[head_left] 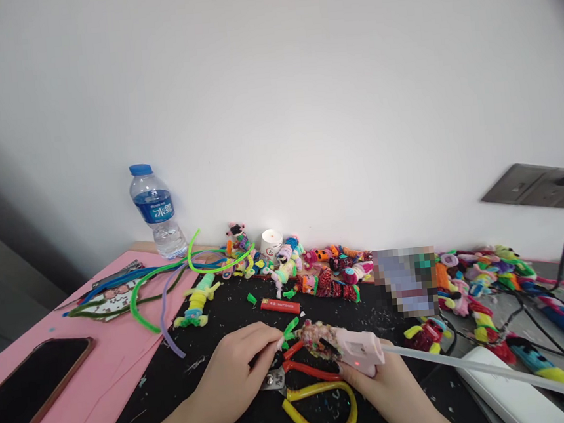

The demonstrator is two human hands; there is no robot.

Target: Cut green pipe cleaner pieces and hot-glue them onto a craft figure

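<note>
My left hand pinches what looks like a fuzzy green piece; my right hand grips the glue gun, its tip near the piece, the pliers below.

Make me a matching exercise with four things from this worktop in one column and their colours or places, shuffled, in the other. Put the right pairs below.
Column one
1. water bottle
2. phone
3. glue gun
4. cutters

Column two
A. held in the right hand
B. one red handle, one yellow handle
C. topped with a blue cap
D. lying on the pink surface

Right pairs: 1-C, 2-D, 3-A, 4-B
</note>
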